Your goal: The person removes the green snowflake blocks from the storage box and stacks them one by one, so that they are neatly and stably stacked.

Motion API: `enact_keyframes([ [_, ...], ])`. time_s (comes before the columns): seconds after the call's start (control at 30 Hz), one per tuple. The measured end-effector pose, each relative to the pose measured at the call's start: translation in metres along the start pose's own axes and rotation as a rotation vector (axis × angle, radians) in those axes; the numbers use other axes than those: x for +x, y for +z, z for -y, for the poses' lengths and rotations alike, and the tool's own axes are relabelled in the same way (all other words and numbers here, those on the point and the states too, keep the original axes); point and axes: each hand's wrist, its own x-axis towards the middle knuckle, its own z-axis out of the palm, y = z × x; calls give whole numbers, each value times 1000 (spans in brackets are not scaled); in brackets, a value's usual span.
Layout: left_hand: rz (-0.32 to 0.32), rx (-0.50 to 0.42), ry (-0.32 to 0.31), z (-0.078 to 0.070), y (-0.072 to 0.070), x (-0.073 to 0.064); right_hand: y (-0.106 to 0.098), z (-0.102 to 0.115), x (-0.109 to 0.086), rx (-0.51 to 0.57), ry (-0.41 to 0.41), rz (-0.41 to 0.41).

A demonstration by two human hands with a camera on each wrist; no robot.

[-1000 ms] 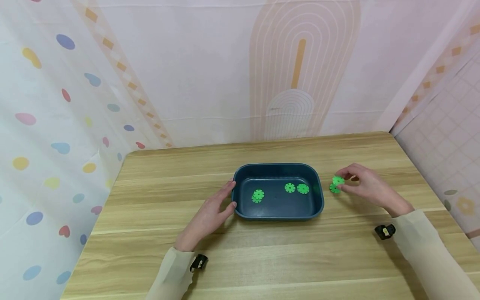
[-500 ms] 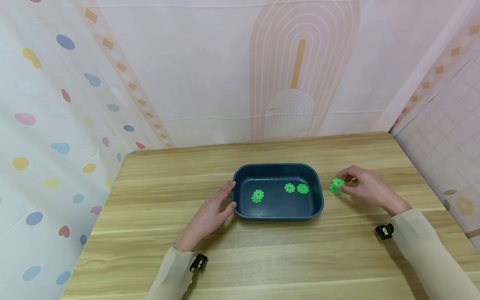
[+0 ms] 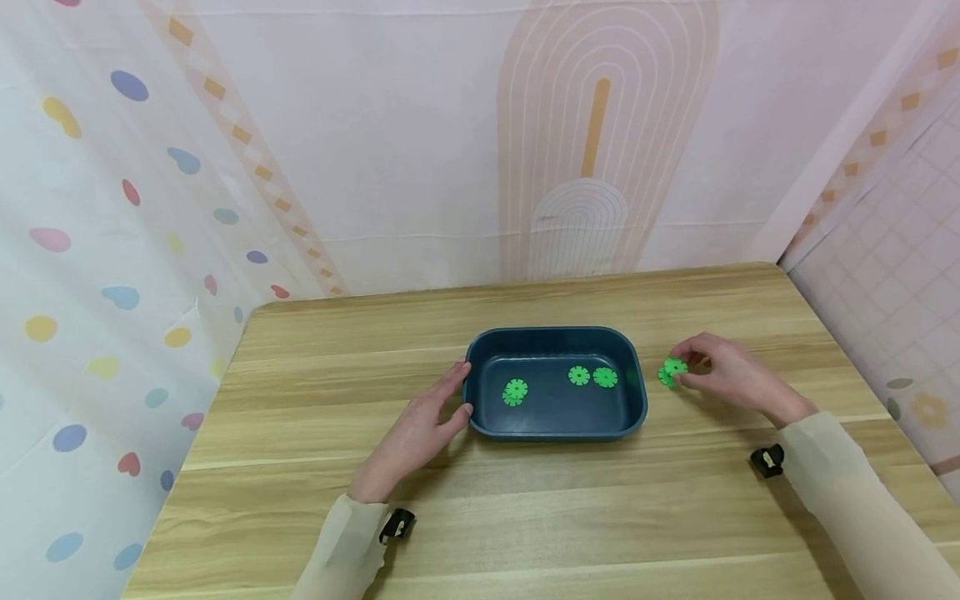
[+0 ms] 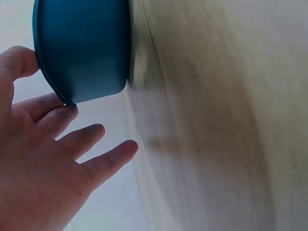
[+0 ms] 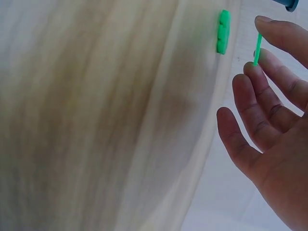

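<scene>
A dark blue rectangular tub (image 3: 555, 429) stands on the wooden table. My left hand (image 3: 408, 437) touches its left rim with thumb and fingertips, the fingers fairly straight; in the left wrist view the thumb and two fingers meet the tub's edge. To the right of the tub, my right hand (image 3: 735, 375) pinches a green notched plastic disc (image 3: 676, 367) between thumb and fingertips. Seen edge-on in the right wrist view, that disc (image 5: 258, 50) is apart from a small stack of green discs (image 5: 223, 32) on the table. In the head view it partly covers this stack.
Inside the tub lie several green discs, with an overlapping pair (image 3: 515, 390) at left, one disc (image 3: 578, 376) near the middle and overlapping ones (image 3: 605, 377) at right. A patterned curtain (image 3: 420, 150) hangs behind the table (image 3: 360, 350).
My right hand and its pinched disc have shifted very slightly, the disc now a little lower in the head view. My left hand and the tub have stayed put.
</scene>
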Motion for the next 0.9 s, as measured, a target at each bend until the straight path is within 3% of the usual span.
enact_keyframes([
  [0.47, 0, -4, -3, 0, 0, 0, 4, -2, 4, -2, 3, 62],
  [0.9, -5, 0, 2, 0, 1, 0, 6, -2, 7, -22, -5, 72],
])
